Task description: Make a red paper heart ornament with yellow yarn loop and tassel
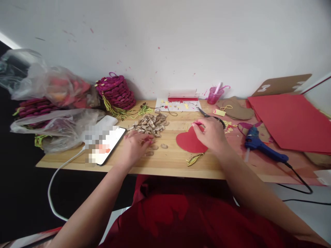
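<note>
left hand [136, 144] rests flat, fingers together, on loose shells [156, 147] beside the shell pile [150, 124]. right hand [210, 134] fingers pinch the upper edge of the red heart cutout [188, 142], which lies on the bench [170, 160]. risk: a sweeping wrist could scatter shells; the glue gun [261, 146] lies near.

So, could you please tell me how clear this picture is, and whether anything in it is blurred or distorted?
Head view: even, soft light, with only faint shadows on the pale wooden table; wide-angle bending curves the table's edges; a pixelated patch hides part of the white smartphone; the left hand by the heap of tan shells and the right hand on the red heart-shaped sheet look slightly soft.
</note>
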`<state>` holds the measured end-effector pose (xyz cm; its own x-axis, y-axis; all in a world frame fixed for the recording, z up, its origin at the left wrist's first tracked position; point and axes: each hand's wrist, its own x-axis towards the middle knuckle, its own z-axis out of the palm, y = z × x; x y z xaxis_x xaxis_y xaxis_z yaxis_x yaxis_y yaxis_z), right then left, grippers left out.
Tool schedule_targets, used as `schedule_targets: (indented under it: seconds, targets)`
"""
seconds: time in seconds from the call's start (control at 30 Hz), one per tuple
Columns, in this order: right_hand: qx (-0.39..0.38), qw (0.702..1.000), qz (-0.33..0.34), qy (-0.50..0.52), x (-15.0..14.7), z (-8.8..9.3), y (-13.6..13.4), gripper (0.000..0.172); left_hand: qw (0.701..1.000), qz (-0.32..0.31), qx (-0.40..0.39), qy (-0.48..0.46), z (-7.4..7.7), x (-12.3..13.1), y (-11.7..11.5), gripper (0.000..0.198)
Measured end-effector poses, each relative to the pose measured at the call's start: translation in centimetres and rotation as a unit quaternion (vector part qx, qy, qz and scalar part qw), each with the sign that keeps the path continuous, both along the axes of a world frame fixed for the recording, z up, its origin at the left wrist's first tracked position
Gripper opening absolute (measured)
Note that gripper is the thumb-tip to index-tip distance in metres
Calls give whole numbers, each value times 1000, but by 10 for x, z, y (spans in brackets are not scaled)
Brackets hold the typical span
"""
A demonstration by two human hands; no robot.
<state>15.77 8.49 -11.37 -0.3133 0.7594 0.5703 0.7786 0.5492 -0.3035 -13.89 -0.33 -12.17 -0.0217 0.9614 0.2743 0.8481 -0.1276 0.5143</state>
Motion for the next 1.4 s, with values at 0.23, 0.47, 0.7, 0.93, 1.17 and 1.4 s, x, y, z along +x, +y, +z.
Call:
schedule_targets:
  seconds: [0.23,0.47,0.7,0.93,1.17,1.4]
  targets:
    - [-24,998,47,16,-7,1,-7,16,997,-7,-68,-47,2,1,4,14]
    - [-29,998,50,16,-7,1,-8,17,993,-50,67,81,3,8,15,18]
    - [-40,998,48,10,-7,0,-8,17,984,-57,65,154,1,13,29,16]
    - [-48,996,66,19,-7,-1,-8,16,983,-64,99,143,3,23,17,16]
    - [-54,997,59,8,-7,1,-8,16,979,-67,97,163,-3,36,19,18]
    - [-52,996,70,10,-7,1,-9,17,995,-35,70,56,-3,23,23,21]
